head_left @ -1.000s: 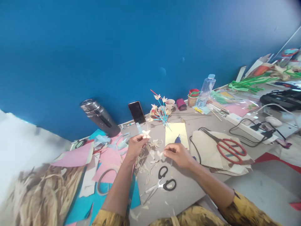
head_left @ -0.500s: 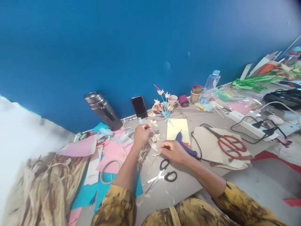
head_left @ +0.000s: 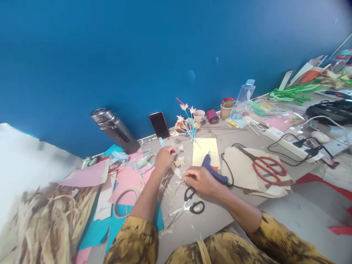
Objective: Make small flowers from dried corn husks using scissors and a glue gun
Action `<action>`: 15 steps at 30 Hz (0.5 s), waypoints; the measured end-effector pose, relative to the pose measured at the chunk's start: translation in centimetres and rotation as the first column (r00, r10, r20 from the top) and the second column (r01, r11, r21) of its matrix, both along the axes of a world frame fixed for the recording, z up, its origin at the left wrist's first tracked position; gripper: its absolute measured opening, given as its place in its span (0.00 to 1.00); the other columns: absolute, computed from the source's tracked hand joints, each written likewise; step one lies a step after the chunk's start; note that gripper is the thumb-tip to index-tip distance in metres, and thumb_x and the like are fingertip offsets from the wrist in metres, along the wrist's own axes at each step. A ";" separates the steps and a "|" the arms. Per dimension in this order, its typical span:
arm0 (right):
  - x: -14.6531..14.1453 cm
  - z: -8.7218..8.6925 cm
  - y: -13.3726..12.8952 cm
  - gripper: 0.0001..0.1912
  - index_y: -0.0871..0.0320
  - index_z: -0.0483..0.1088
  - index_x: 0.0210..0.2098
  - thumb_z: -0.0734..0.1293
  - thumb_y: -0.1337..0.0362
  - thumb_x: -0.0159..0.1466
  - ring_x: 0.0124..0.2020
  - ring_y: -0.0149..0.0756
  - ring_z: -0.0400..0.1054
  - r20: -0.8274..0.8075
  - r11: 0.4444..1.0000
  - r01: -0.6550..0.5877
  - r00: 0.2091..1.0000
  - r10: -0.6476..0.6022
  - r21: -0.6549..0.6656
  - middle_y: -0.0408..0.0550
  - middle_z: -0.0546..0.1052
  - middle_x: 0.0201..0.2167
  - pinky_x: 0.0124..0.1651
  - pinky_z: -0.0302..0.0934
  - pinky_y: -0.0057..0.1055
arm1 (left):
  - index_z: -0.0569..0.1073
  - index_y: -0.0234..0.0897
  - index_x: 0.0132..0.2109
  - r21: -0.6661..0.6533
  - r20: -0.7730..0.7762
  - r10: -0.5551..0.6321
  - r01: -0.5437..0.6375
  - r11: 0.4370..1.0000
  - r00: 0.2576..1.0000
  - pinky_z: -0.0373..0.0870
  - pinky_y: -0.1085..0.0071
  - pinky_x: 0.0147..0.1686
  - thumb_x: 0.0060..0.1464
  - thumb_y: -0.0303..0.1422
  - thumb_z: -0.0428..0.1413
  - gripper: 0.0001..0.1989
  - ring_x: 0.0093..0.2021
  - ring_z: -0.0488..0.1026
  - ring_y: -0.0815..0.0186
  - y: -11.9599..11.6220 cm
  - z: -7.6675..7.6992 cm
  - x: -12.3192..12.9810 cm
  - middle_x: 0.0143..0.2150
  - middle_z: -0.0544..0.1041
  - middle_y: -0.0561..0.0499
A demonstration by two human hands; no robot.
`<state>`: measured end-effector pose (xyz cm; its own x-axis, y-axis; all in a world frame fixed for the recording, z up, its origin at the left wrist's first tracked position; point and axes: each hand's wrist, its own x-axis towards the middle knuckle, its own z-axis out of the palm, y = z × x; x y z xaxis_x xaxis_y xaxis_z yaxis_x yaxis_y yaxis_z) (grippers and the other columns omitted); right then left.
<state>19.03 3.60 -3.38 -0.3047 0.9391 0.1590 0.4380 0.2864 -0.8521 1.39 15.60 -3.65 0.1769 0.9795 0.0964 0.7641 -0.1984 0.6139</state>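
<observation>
1. Pale, dry, husk-like scraps (head_left: pixel 180 161) lie on the grey table (head_left: pixel 220 216) between the two hands. With 12 toward the blue wall (head_left: pixel 123 55), they sit at 3 o'clock from the left hand (head_left: pixel 164 159).
2. One small, cream, star-shaped flower (head_left: pixel 180 147) lies at 2 o'clock from that hand, just beside it.
3. The left hand's thumb and fingers are curled in close. I can't tell if they pinch anything.
4. The right hand (head_left: pixel 202 179) is bent low by the scraps, thumb near its fingertips. I can't tell if it holds a bit.
5. The flower looks very light, thin and a bit stiff, so its points could crack or bend. It's best picked up softly by its middle.
6. The scraps look papery and may slide or blow about. A flat edge seems good to grab.
7. A blue glue gun (head_left: pixel 214 172) is at 1 o'clock from the right hand; black-handled scissors (head_left: pixel 189 207) are at 7.
</observation>
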 end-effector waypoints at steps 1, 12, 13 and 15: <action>0.0 0.0 0.0 0.08 0.59 0.77 0.31 0.65 0.70 0.63 0.32 0.34 0.70 0.005 1.000 0.001 1.000 -0.001 0.000 0.46 0.80 0.31 0.37 0.59 0.27 | 0.78 0.39 0.29 0.002 0.015 -0.033 0.033 0.999 0.999 0.65 0.67 0.43 0.47 0.26 0.59 0.04 0.39 0.74 0.59 -0.2 0.1 0.0 0.35 0.81 0.48; -0.4 0.4 -0.1 0.09 0.58 0.78 0.30 0.66 0.72 0.61 0.28 0.31 0.68 0.016 1.000 -0.017 1.000 0.017 -0.022 0.44 0.78 0.28 0.33 0.56 0.26 | 0.82 0.35 0.36 0.004 0.160 -0.011 0.011 1.000 0.987 0.69 0.68 0.36 0.52 0.32 0.57 0.09 0.31 0.75 0.62 1.5 -1.2 0.5 0.31 0.81 0.48; -0.4 0.4 -0.2 0.08 0.58 0.78 0.30 0.66 0.71 0.61 0.27 0.31 0.67 0.021 1.000 -0.019 1.000 0.019 -0.021 0.44 0.78 0.27 0.32 0.56 0.26 | 0.82 0.36 0.35 0.005 0.139 -0.015 0.015 1.000 0.990 0.69 0.68 0.38 0.51 0.31 0.57 0.08 0.33 0.76 0.61 1.6 -1.2 0.5 0.32 0.82 0.48; -0.4 0.4 -0.2 0.08 0.59 0.78 0.30 0.66 0.71 0.62 0.28 0.31 0.68 0.028 1.000 -0.021 0.999 0.022 -0.017 0.45 0.78 0.28 0.33 0.56 0.26 | 0.82 0.38 0.33 0.014 0.092 -0.025 0.023 1.000 0.995 0.68 0.66 0.43 0.50 0.29 0.57 0.08 0.39 0.76 0.59 1.6 -1.0 0.3 0.36 0.82 0.46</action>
